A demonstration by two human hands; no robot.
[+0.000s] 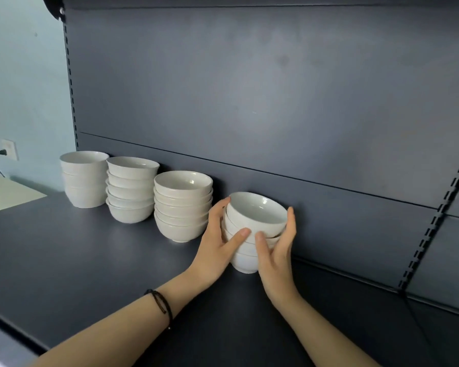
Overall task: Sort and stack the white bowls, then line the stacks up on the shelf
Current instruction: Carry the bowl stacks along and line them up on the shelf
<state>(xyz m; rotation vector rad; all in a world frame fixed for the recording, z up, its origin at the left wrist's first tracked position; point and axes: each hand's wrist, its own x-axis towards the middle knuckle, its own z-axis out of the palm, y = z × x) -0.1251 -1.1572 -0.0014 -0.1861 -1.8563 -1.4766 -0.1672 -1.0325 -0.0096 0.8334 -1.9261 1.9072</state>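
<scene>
— White porcelain, four stacks of it, are sitting along the back of the dark grey shelf (72, 250). Which one are you holding?

— I am holding the rightmost stack (252, 234), just right of the frame's centre. My left hand (217, 245) is pressing against its left side, thumb lying across the front of the bowls. My right hand (276, 258) is cupping the right side, fingers reaching up to the top rim. Both hands are closing on it from opposite sides, touching the bowls.

— Is it standing straight?

— The upper bowls are tilting toward the left, their openings facing the camera a little. Whether the bottom bowl is resting on the shelf I cannot tell.

— And the others?

— They are standing in a row toward the left of the frame. The nearest stack (183, 207) is sitting just beside my left hand. Next comes a slightly uneven stack (131, 190), and the far-left stack (84, 178) of taller, straighter-sided bowls is standing almost against it.

— Anything else showing?

— A black cord bracelet (161, 304) is circling my left wrist at lower centre. At the left edge, a plug is sitting in a wall socket (9, 149), above a pale sheet (8, 193) lying on the shelf.
</scene>
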